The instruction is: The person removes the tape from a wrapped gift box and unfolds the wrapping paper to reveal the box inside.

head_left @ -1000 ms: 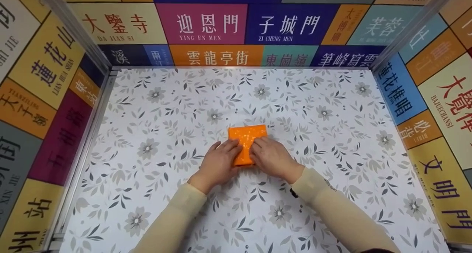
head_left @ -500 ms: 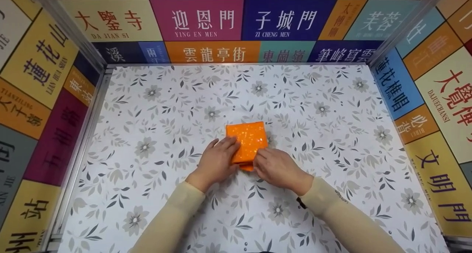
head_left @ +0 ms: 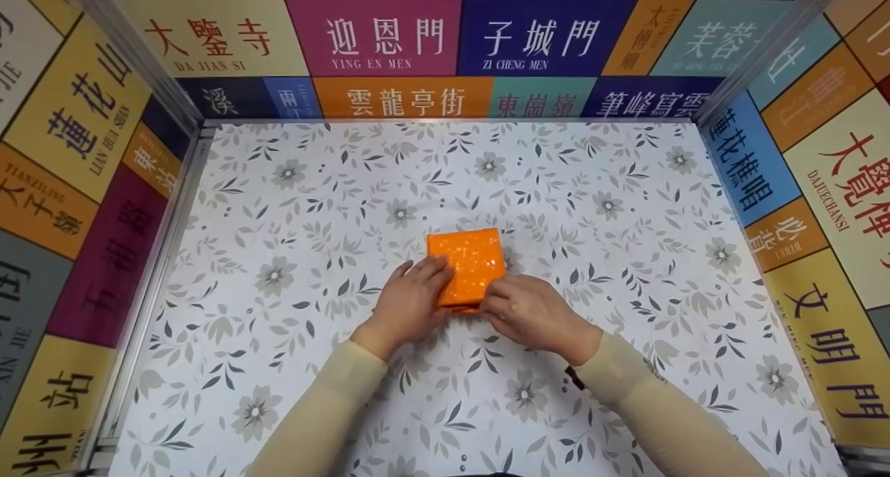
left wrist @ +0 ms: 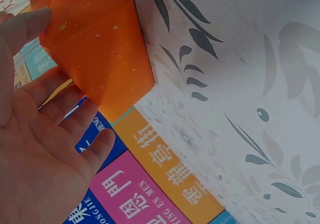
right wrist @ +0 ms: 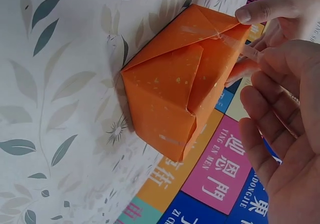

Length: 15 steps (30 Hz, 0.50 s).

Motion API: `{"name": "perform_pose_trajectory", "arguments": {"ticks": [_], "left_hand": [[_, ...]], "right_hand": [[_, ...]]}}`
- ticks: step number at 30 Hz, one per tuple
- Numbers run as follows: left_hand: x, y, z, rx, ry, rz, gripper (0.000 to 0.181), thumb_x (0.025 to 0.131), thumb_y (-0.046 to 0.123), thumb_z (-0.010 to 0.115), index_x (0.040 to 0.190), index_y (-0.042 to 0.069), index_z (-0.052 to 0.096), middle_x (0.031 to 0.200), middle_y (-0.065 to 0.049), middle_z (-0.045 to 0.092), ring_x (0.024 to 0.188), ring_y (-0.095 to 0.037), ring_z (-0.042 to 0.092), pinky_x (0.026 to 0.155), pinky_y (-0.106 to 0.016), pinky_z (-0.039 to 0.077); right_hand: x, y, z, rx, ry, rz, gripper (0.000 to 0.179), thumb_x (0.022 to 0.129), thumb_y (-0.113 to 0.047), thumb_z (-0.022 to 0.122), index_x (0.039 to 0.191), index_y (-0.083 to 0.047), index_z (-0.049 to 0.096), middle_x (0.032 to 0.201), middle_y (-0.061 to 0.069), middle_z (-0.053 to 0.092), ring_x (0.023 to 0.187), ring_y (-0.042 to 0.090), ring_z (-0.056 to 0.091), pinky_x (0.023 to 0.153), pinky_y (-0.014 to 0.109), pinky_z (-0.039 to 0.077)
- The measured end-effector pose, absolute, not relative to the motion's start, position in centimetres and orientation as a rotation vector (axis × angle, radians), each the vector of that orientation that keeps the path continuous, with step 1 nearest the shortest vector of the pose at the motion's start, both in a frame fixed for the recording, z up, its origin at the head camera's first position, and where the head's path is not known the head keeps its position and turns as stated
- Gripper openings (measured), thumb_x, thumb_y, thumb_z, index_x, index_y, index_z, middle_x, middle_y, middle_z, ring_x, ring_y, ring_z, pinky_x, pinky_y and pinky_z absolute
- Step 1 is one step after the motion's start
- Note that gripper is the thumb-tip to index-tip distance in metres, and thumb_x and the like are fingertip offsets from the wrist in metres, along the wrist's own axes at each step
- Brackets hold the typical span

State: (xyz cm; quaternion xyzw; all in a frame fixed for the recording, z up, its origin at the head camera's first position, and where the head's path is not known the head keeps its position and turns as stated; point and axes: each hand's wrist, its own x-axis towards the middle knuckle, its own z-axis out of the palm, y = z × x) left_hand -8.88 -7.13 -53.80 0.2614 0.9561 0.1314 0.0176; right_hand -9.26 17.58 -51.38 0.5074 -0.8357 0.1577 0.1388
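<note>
A small box wrapped in orange, gold-flecked paper (head_left: 469, 261) lies mid-table. My left hand (head_left: 410, 303) holds its left side, fingers over the top edge; in the left wrist view the thumb (left wrist: 37, 24) presses the near end. At the near right corner is my right hand (head_left: 532, 313). The right wrist view shows its thumb and forefinger pinching what looks like a strip of clear tape (right wrist: 234, 43), which runs onto the folded end flap (right wrist: 170, 77). Shiny tape-like streaks show on the paper elsewhere. The fingertips of my right hand are partly hidden in the head view.
The table (head_left: 334, 185) has a white cover printed with grey leaves and flowers. Panels with coloured signs (head_left: 389, 39) stand at the back and both sides, joined by metal rails. A dark band (head_left: 575, 377) shows at my right sleeve.
My right hand has moved from the box's right side to its near right corner. A flap that stuck out at the near end half a second ago now lies closer in. The left hand stays put.
</note>
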Motion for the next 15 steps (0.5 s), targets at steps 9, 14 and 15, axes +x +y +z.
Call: {"name": "perform_pose_trajectory", "arguments": {"ticks": [9,14,15], "left_hand": [[-8.9,-7.1,-53.8,0.789,2.968,0.402,0.068,0.088,0.042,0.071,0.146,0.012,0.052,0.152,-0.005,0.045,0.141,-0.025,0.038,0.116,-0.048,0.025],[-8.9,-7.0,-53.8,0.787,2.964,0.403,0.068,0.088,0.042,0.072,0.146,0.012,0.052,0.152,-0.005,0.044,0.141,-0.024,0.037,0.116,-0.049,0.025],[-8.9,-7.0,-53.8,0.787,2.96,0.404,0.068,0.088,0.042,0.072,0.146,0.012,0.052,0.153,-0.005,0.044,0.141,-0.024,0.037,0.116,-0.048,0.025]], "right_hand": [[-9.5,17.7,-51.0,1.461,-2.405,0.519,0.005,0.086,-0.013,0.075,0.09,-0.012,0.077,0.091,0.0,0.063,0.078,0.019,0.061,0.068,0.033,0.054],[-10.3,18.2,-51.0,1.402,-2.493,0.517,0.008,0.086,-0.013,0.075,0.094,-0.012,0.075,0.098,0.001,0.063,0.084,0.02,0.062,0.073,0.035,0.055],[-10.5,18.3,-51.2,1.381,-2.518,0.514,0.01,0.086,-0.013,0.075,0.096,-0.012,0.075,0.101,0.001,0.064,0.087,0.02,0.063,0.076,0.036,0.055]]}}
